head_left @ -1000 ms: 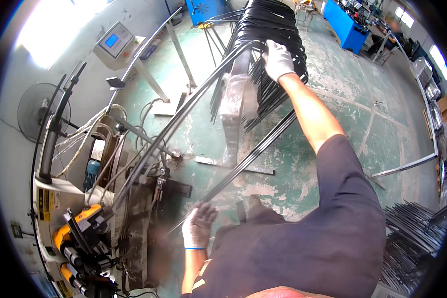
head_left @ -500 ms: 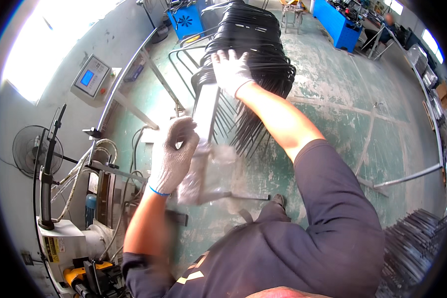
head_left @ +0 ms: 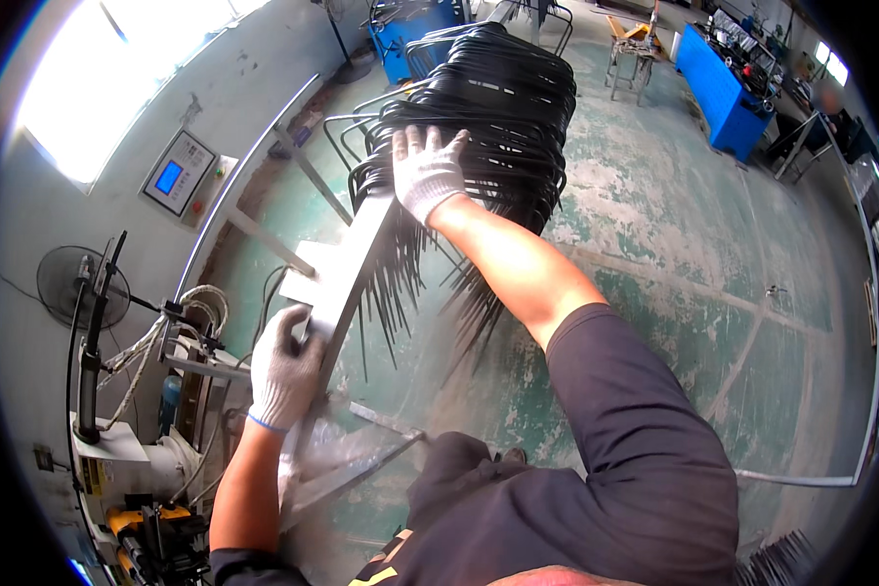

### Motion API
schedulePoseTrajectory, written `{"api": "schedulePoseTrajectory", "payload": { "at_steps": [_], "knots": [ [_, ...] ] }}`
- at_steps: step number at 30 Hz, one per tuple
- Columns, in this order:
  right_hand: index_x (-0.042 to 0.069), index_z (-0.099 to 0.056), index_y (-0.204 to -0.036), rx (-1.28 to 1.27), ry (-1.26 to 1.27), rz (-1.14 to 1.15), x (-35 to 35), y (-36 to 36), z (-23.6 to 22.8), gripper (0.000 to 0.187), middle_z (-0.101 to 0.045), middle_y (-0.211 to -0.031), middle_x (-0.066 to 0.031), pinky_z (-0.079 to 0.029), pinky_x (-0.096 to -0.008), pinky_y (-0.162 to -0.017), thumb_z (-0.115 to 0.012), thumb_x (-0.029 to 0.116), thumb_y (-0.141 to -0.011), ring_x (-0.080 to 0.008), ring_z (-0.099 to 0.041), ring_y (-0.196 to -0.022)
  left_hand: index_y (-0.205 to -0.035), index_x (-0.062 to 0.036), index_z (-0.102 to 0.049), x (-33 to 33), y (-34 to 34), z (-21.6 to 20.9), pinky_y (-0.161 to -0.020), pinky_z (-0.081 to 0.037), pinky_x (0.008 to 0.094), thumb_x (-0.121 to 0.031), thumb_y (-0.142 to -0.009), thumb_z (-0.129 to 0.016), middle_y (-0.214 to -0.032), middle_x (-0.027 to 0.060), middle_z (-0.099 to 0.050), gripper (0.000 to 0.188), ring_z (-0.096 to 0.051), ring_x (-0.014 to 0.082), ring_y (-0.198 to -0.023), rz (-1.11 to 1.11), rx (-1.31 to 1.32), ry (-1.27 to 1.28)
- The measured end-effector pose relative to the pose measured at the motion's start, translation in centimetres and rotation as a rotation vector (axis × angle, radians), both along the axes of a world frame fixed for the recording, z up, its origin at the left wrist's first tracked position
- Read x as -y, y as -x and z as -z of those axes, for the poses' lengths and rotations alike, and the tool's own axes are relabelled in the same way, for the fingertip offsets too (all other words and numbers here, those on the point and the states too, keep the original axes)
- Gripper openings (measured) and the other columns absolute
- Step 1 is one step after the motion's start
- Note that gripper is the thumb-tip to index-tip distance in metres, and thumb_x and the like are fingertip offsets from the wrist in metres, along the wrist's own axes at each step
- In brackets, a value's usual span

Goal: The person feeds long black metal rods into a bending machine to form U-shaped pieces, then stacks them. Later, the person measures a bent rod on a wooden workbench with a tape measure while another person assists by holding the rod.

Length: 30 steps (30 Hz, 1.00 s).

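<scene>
A large bundle of black bent metal rods [head_left: 503, 107] hangs over a pale rectangular metal beam [head_left: 350, 278], its thin ends pointing down. My right hand [head_left: 428, 174], in a whitish knit glove, lies against the near side of the bundle with its fingers spread. My left hand [head_left: 285, 371], gloved likewise with a blue cuff edge, curls at the beam's left edge nearer my body. Its fingertips are partly hidden there. Crumpled clear plastic film [head_left: 337, 447] shows under the beam's near end.
A control box with a blue screen [head_left: 179, 174] is on the left wall, above a fan [head_left: 83, 285] and a machine with cables. A metal rail frame [head_left: 249, 156] runs along the left. Blue benches [head_left: 718, 93] stand farther back, with a person [head_left: 830, 117] at far right.
My left hand has moved down and left, from a raised loop to curling at the beam's edge. My right hand stays on the rods. The whole view has shifted.
</scene>
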State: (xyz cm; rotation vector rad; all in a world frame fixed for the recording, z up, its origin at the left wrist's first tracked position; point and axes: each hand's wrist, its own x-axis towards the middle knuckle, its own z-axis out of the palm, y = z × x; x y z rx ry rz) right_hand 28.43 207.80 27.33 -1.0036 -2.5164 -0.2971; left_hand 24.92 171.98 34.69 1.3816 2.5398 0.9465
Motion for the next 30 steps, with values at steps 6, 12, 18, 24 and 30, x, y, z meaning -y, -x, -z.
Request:
{"api": "schedulePoseTrajectory", "payload": {
  "at_steps": [6, 12, 18, 24, 30],
  "knots": [
    [0.009, -0.037, -0.166, -0.011, -0.002, 0.004, -10.4, 2.0, 0.4, 0.058, -0.042, -0.169, -0.0135, -0.021, -0.0873, -0.113, -0.036, 0.027, -0.110, -0.0438, -0.044, -0.149, -0.128, 0.0021, -0.065, -6.5, 2.3, 2.2, -0.087, -0.058, 0.0372, -0.010, -0.097, -0.071, -0.113, 0.0182, -0.074, 0.033, -0.072, 0.0272, -0.094, -0.049, 0.063, 0.027],
    [0.008, -0.042, -0.163, -0.034, -0.077, 0.036, -23.9, 4.0, 0.9, 0.056, -0.050, -0.161, -0.0141, -0.024, -0.0863, -0.112, -0.037, 0.025, -0.109, -0.0406, -0.051, -0.142, -0.131, 0.0045, -0.061, -17.2, 3.2, 3.2, -0.093, -0.057, 0.0412, -0.016, -0.102, -0.070, -0.114, 0.0244, -0.074, 0.037, -0.073, 0.0345, -0.104, 0.011, -0.116, 0.059],
    [0.011, -0.042, -0.162, 0.041, -0.083, 0.099, -37.8, 6.3, 0.8, 0.056, -0.050, -0.161, -0.0117, -0.025, -0.0867, -0.112, -0.038, 0.023, -0.108, -0.0385, -0.049, -0.144, -0.133, 0.0033, -0.060, -24.0, 4.8, 2.4, -0.092, -0.056, 0.0453, -0.018, -0.101, -0.066, -0.114, 0.0290, -0.071, 0.039, -0.071, 0.0451, -0.105, 0.015, -0.026, 0.182],
    [0.014, -0.046, -0.159, 0.046, -0.125, 0.124, -51.5, 9.4, 1.5, 0.053, -0.055, -0.154, -0.0114, -0.028, -0.0842, -0.113, -0.041, 0.025, -0.108, -0.0360, -0.053, -0.136, -0.126, 0.0039, -0.066, -29.6, 5.3, 0.9, -0.093, -0.056, 0.0445, -0.014, -0.100, -0.066, -0.111, 0.0273, -0.072, 0.032, -0.071, 0.0436, -0.104, -0.076, -0.004, 0.297],
    [0.016, -0.044, -0.161, 0.108, -0.111, 0.202, -65.7, 11.3, 0.9, 0.053, -0.053, -0.155, -0.0123, -0.028, -0.0788, -0.116, -0.040, 0.027, -0.109, -0.0358, -0.048, -0.144, -0.116, 0.0023, -0.071, -33.3, 4.8, 2.3, -0.092, -0.057, 0.0433, -0.007, -0.096, -0.070, -0.107, 0.0229, -0.074, 0.022, -0.073, 0.0403, -0.100, -0.255, -0.288, 0.087]
  ]
}}
